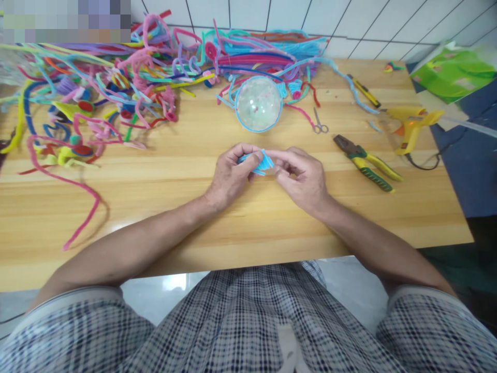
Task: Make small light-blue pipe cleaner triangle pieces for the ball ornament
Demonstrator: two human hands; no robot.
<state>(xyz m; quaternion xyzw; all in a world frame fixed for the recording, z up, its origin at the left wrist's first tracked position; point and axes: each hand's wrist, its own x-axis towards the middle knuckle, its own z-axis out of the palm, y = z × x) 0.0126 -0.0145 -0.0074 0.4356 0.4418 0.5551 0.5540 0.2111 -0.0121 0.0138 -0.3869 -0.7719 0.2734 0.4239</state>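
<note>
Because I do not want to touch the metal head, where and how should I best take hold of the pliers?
Grip the pliers by both handles, probably with the right hand, from the near right side: they lie flat, handles spread toward that side, metal head pointing away to the left.

This looks like a small craft workspace: a wooden table (252, 228) against a white tiled wall (326, 18), heaps of colourful fuzzy stems (256, 58) along its far side and left, and scissors (319, 124), pliers (360, 157), a cutter knife (364, 91) and a yellow glue gun (410, 124) on the right.
</note>
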